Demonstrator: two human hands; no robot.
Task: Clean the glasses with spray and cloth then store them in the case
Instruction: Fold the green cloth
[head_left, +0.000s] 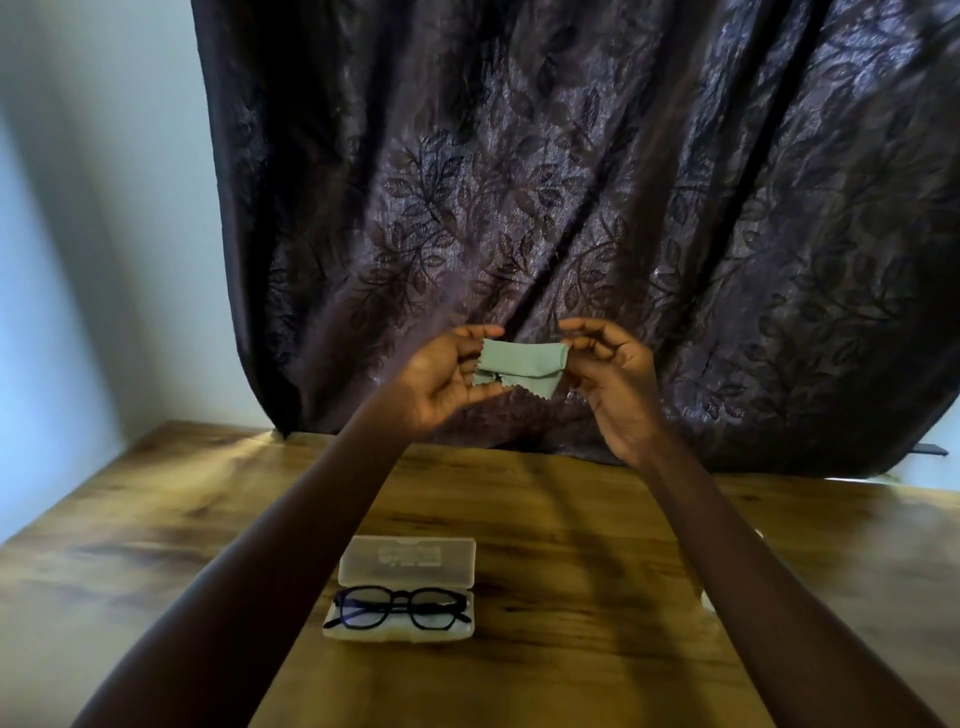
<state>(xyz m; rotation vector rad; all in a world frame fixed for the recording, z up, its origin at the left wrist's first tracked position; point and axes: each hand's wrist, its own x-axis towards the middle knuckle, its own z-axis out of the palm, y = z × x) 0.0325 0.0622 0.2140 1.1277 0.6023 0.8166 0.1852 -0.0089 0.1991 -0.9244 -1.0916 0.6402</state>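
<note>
Both hands pinch a small, folded, pale-green microfibre cloth (519, 365), left hand (445, 378) and right hand (612, 375) at opposite ends. Soft, limp and light, it wants a fingertip grip at the edges. Below the hands, black-framed glasses (401, 608) lie in an open translucent plastic case (406, 561) on the wooden counter (597, 597); they look fragile, best lifted by the frame.

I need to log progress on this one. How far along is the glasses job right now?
Looks done: the black glasses lie folded in the open case on the wooden table. In hand: the left hand and right hand hold the green cloth up, folded between them. Left: stowing the cloth and closing the lid. No spray bottle can be made out, so spraying and wiping cannot be confirmed.
</note>
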